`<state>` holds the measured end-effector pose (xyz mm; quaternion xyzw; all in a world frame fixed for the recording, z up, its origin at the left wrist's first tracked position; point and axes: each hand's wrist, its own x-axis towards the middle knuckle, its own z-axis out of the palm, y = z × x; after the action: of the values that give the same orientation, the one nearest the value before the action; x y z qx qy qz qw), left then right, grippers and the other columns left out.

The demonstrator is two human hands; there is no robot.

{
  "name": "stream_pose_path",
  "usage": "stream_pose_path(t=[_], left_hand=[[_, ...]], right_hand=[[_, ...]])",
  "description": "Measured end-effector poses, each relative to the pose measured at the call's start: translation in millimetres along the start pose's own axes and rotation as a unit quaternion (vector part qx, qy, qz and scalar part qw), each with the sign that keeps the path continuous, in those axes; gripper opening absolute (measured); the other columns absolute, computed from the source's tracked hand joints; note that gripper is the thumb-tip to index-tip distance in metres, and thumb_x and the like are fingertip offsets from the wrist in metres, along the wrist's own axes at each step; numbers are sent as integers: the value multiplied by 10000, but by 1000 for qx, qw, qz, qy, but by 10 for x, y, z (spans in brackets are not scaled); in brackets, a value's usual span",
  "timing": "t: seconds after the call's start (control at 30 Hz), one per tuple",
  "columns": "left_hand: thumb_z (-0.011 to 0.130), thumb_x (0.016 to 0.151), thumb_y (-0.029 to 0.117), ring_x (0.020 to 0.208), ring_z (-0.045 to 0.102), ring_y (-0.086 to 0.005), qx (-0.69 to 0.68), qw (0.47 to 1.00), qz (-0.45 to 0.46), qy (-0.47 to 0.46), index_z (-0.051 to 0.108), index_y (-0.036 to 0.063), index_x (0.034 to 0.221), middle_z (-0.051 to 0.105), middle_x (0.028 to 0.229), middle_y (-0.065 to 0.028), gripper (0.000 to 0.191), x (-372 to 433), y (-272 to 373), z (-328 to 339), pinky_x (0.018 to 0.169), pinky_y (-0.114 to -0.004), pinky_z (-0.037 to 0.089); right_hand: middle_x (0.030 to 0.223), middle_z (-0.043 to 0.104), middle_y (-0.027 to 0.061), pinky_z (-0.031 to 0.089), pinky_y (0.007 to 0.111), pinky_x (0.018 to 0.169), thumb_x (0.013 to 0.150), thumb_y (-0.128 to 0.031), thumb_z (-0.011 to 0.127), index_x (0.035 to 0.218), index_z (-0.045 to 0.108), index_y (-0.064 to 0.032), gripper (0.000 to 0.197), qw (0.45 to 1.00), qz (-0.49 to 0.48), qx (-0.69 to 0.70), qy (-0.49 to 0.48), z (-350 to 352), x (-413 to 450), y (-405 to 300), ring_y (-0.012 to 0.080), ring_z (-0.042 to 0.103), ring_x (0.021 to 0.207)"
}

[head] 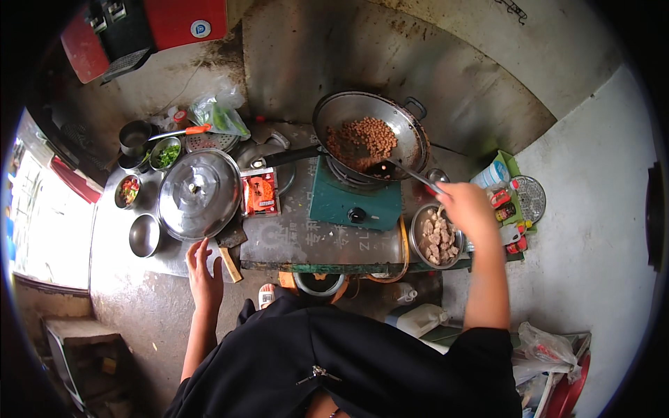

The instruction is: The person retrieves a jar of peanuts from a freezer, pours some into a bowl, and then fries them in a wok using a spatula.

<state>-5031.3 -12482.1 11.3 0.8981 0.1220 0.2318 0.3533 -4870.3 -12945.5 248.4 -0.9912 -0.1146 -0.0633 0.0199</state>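
My right hand (468,206) grips the handle of a metal cooking utensil (418,176), whose far end lies in a wok (360,99) among small reddish-brown pieces (373,137), maybe peanuts or beans. Under the wok stands a green gas stove (355,204). Below my right forearm's line, a steel bowl of meat chunks (439,240) sits at the table's front edge. Fingers apart and holding nothing, my left hand (204,269) is near the rim of a large steel lid (198,193). Close to it, a cleaver (230,256) shows its wooden handle past the table edge.
A red food packet (260,193) lies between lid and stove. At left are an empty steel bowl (145,235), a bowl of chopped peppers (128,192) and one of chopped greens (167,153). Bottles fill a green rack (515,201) at right. A gas hose (404,251) hangs over the front edge.
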Motion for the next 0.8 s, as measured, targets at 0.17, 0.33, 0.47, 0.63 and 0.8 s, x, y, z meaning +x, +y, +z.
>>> stream_pose_path(t=[0.17, 0.33, 0.47, 0.63, 0.8], left_hand=[[643, 876, -26, 1047, 631, -244, -1, 1000, 18, 14, 492, 129, 1412, 485, 1334, -133, 577, 48, 139, -122, 924, -387, 518], [630, 880, -35, 1015, 643, -231, -8, 1000, 2, 9, 499, 134, 1405, 488, 1336, -124, 566, -9, 133, -190, 915, -386, 520], [619, 889, -31, 992, 652, -225, 3, 1000, 12, 3, 501, 129, 1401, 487, 1339, -124, 549, -34, 103, -145, 894, -383, 527], [614, 898, -21, 987, 658, -225, 6, 999, 31, -3, 502, 124, 1397, 492, 1338, -128, 531, 46, 199, -118, 878, -384, 533], [624, 904, -2, 974, 669, -231, 12, 998, 59, 1, 505, 126, 1396, 505, 1333, -130, 522, 68, 232, -52, 863, -384, 540]], right_hand=[[891, 706, 175, 552, 470, 734, 940, -270, 618, 1161, 714, -122, 283, 992, 33, -52, 108, 887, 672, 106, 366, 685, 826], [893, 701, 195, 554, 479, 757, 950, -276, 601, 1187, 707, -133, 296, 986, 70, -10, 148, 1173, 1022, 35, 381, 687, 849], [957, 701, 213, 536, 499, 792, 936, -257, 625, 1217, 690, -132, 314, 991, 24, 62, 116, 1242, 887, 102, 408, 669, 891], [984, 704, 195, 537, 444, 802, 896, -251, 682, 1131, 733, -119, 275, 993, -34, 94, 62, 287, 335, 179, 389, 673, 909], [980, 697, 210, 531, 442, 796, 890, -214, 683, 1125, 730, -87, 271, 996, 31, 73, -35, -434, -55, 23, 387, 674, 896]])
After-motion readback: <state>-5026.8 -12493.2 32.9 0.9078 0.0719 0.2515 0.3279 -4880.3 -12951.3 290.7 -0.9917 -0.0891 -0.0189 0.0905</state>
